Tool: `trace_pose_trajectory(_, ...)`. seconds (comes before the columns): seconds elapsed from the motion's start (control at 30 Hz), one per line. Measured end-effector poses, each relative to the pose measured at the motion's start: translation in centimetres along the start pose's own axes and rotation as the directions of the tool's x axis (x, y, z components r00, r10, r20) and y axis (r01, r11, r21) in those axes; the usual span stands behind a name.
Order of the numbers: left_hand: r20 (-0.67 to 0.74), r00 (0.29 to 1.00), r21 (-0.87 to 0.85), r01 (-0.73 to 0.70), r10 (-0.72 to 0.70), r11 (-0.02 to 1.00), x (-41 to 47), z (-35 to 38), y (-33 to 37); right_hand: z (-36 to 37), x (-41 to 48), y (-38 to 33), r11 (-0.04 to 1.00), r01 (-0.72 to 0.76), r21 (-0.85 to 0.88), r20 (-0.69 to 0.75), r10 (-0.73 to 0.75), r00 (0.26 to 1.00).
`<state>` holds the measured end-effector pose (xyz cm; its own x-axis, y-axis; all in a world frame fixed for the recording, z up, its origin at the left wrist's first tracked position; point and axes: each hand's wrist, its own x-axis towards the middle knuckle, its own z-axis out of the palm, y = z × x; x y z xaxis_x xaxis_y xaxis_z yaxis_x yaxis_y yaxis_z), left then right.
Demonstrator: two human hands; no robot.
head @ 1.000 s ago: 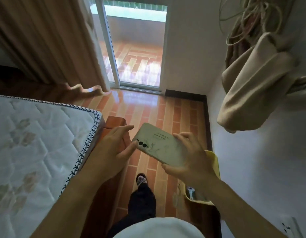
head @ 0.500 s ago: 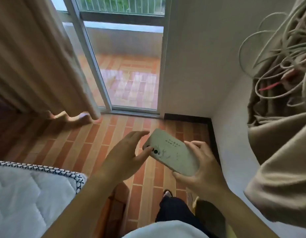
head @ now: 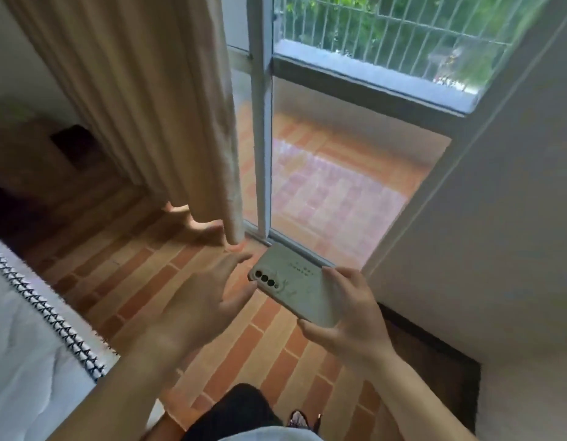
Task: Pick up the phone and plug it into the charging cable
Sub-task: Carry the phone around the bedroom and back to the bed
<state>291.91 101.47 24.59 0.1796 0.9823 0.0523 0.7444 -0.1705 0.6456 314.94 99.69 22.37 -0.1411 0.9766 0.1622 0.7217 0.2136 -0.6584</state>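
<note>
Here the right hand (head: 355, 316) has its fingers (head: 334, 273) clamped around the pale phone (head: 296, 286), held back-up over the brick-tiled floor (head: 142, 281) just before the sliding glass door (head: 323, 192), while the left hand (head: 199, 300) hovers beside the phone's camera end, fingers spread apart.

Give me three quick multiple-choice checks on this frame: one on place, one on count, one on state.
1. Where is the mattress?
A. Lower left
B. Upper right
C. Behind the glass door

2. How many dark camera lenses show in a row on the phone?
A. One
B. Three
C. Six

3. What is the state of the phone?
A. Lying on the floor
B. Held in the right hand, no cable attached
C. Plugged into a cable

Key: 1 A, its quilted edge fills the lower left corner. 2 B, three lenses sit by the phone's left end. 3 B, right fingers clasp it; the left hand is spread open beside it.
</note>
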Motion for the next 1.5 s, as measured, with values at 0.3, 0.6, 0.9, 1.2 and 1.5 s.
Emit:
trace_pose_trajectory(0.3,-0.252,0.911,-0.116,0.305,-0.325,0.945,8.4,-8.1,-10.8,9.9,20.4,-4.7,0.958,0.285,0.014,0.21,-0.282,0.936)
trace_pose_trajectory(0.6,-0.281,0.841,-0.209,0.417,-0.463,0.884,17.8,-19.1,-24.2,18.7,38.8,-14.3,0.919,0.384,0.088,0.273,-0.393,0.878)
trace_pose_trajectory(0.9,-0.377,0.759,-0.17,0.507,-0.531,0.845,24.2,-28.6,-35.5,30.0,52.8,-22.5,0.861,0.465,0.207,0.407,-0.508,0.759)
trace_pose_trajectory(1.2,-0.449,0.66,-0.2,0.582,-0.602,0.788,34.6,-39.8,-50.0,43.3,71.5,-31.9,0.795,0.484,0.365,0.467,-0.606,0.644)
trace_pose_trajectory(1.5,-0.643,0.512,-0.159,0.638,-0.57,0.753,38.2,-51.2,-60.8,56.2,83.0,-44.5,0.718,0.534,0.446,0.534,-0.692,0.486)
